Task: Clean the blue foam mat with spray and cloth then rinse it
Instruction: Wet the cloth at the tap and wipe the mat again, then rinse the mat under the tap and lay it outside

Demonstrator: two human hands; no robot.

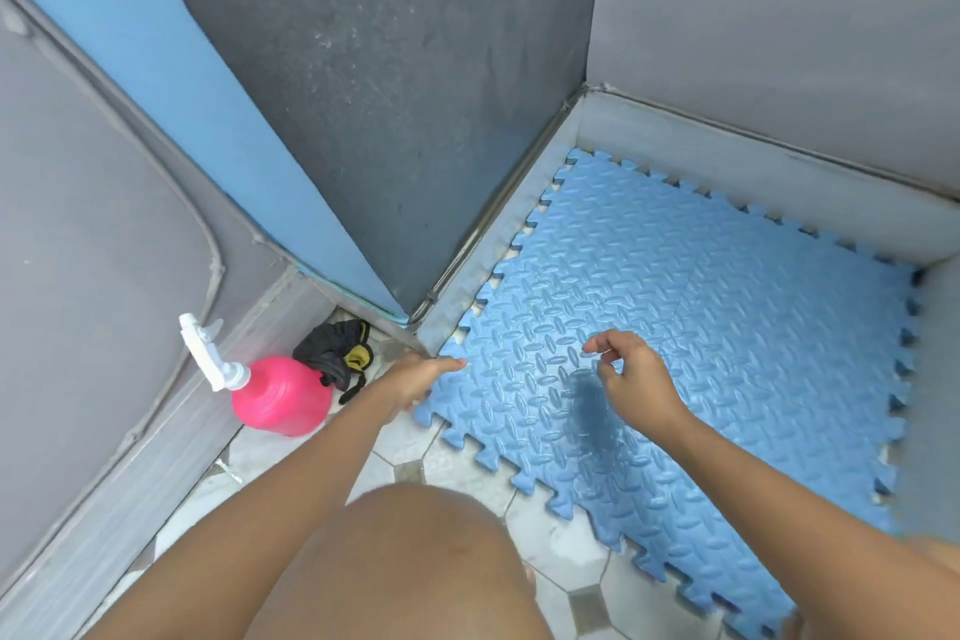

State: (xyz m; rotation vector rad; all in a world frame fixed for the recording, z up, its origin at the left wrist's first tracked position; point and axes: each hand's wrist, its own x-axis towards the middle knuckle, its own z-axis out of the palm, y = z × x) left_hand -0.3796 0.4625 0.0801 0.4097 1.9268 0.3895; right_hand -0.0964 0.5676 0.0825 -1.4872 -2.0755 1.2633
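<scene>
The blue foam mat (701, 327), with a ribbed pattern and jigsaw edges, lies flat on the tiled floor in a corner between grey walls. A dark wet patch shows near its front left part. My left hand (418, 377) reaches to the mat's left corner, thumb stretched over the edge; its fingers are hidden under the edge. My right hand (631, 374) hovers just above the mat with fingers loosely curled, holding nothing. A pink spray bottle (280, 395) with a white trigger head stands on the floor to the left. A dark cloth (337, 348) with yellow trim lies bunched behind it.
Grey walls and a blue door edge (208, 109) close in the corner. A raised grey ledge (509, 224) borders the mat's left and far sides. My bare knee (410, 561) fills the lower middle. White tiled floor (467, 473) shows in front of the mat.
</scene>
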